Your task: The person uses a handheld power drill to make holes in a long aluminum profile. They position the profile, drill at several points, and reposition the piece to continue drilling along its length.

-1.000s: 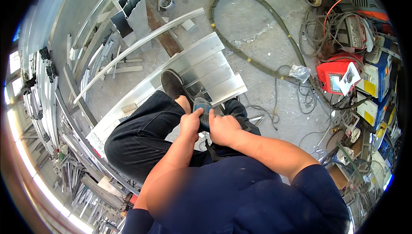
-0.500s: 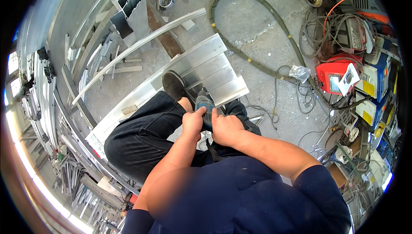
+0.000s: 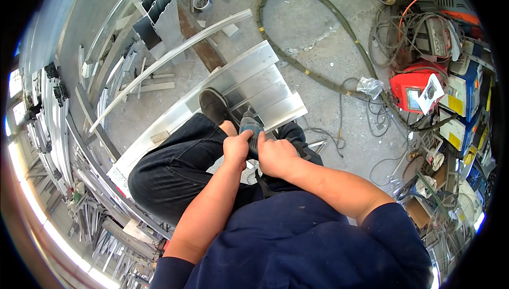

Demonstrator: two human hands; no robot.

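A blue-and-black power drill (image 3: 251, 123) points away from me, its narrow tip just over the near edge of a long, ribbed silver metal profile (image 3: 271, 90). Whether the tip touches the metal I cannot tell. My left hand (image 3: 236, 150) is closed around the drill's left side, thumb along the body. From the right, my right hand (image 3: 274, 155) grips its rear, with the index finger laid forward on the housing. Both hands hide the handle. My dark shoe (image 3: 213, 105) rests on the profile, and my bent left leg lies across it.
Thin metal strips and offcuts (image 3: 55, 130) crowd the left. Beyond stand hollow metal sections (image 3: 159, 13) and a small white bucket (image 3: 202, 2). A wrapped hose (image 3: 318, 77) loops over the floor. To the right are cables, a red welding helmet (image 3: 411, 90) and machines.
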